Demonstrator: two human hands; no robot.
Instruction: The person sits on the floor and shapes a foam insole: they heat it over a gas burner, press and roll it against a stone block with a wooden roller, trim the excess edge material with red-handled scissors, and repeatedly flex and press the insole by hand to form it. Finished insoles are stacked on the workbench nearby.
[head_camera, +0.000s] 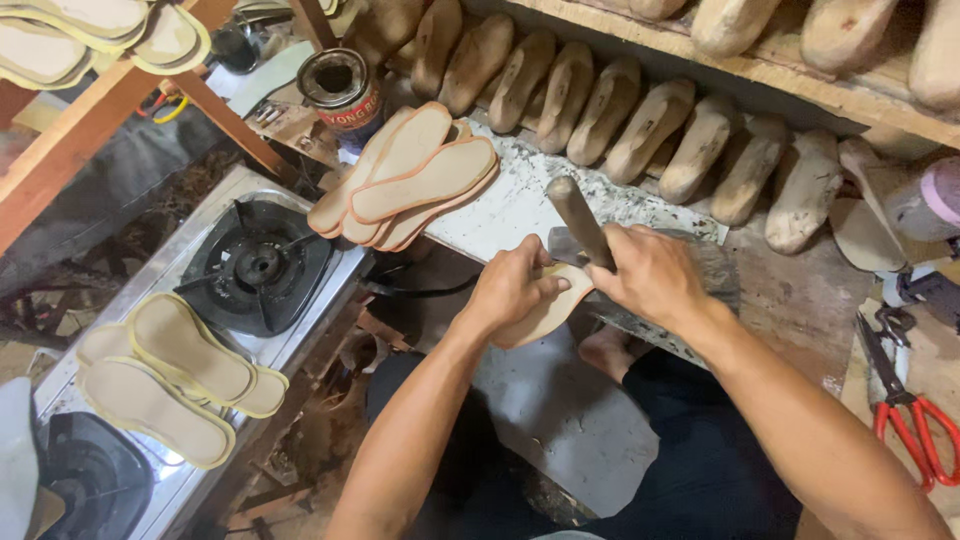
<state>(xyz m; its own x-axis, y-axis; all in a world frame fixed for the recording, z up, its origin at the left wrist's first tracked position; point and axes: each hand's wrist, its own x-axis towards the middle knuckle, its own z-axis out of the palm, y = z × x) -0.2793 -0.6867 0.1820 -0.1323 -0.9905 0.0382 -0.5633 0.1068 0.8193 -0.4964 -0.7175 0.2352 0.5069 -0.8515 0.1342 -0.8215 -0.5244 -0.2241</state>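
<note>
The right hand (650, 275) is clenching around a wooden tool handle (578, 220), which is angling up and away from the knuckles; the working end is hidden under the hand, so I cannot tell what kind of tool it is. Judging by the grip, the handle is being held low down for control rather than swing. The left hand (510, 290) is pinching a pale insole (545, 310), fingers curling over its near edge, thumb on top, apparently pinning it flat so it is not sliding. The insole is lying on a dark stone block (715, 275), directly under both hands, which is giving it a hard backing.

Left of the block and further from the person, a fan of orange-edged insoles (415, 175) is resting on a white scuffed board (520, 205), seemingly kept within arm's reach. Beyond that stack a round tin (342, 88) is standing open. Further left of the block, a gas stove (255, 265) is carrying 3 or so yellow-rimmed insoles (185, 375) near its burner. Behind the block, wooden shoe lasts (650, 125) are leaning in a row against a shelf. Right of the block, red-handled scissors (915, 420) are lying on the bench.
</note>
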